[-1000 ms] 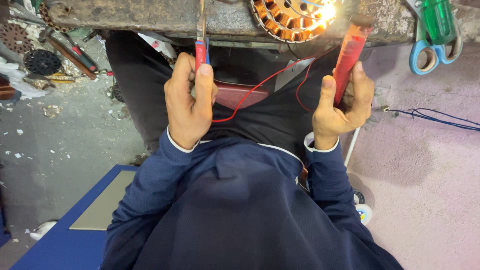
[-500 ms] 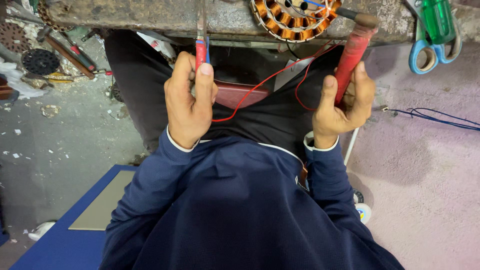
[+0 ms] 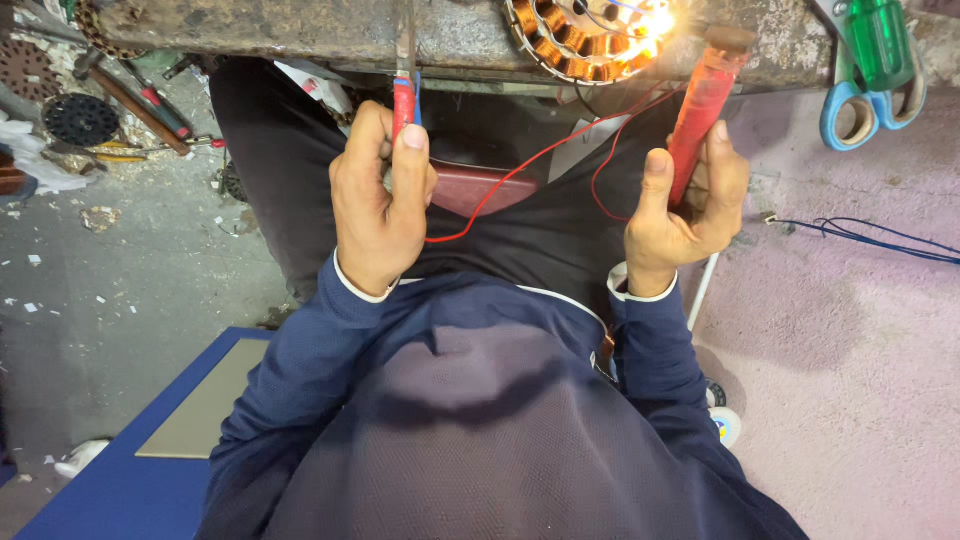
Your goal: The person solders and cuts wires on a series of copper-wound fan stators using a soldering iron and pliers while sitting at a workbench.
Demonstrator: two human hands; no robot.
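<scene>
As the glow flares again at the copper-wound stator (image 3: 585,40) on the tabletop (image 3: 300,30) edge, we keep our hands clenched: left hand (image 3: 380,200) gripping the red-handled tool (image 3: 403,100), right hand (image 3: 690,205) the red soldering iron (image 3: 700,105).

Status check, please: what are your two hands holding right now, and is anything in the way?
Left hand grips red-handled probe. Right hand grips red-handled soldering tool, tip glowing at copper-wound stator. Red wire slack between; nothing blocking.

Both hands (image 3: 383,205) (image 3: 685,205) raised, fingers curled tight.
</scene>
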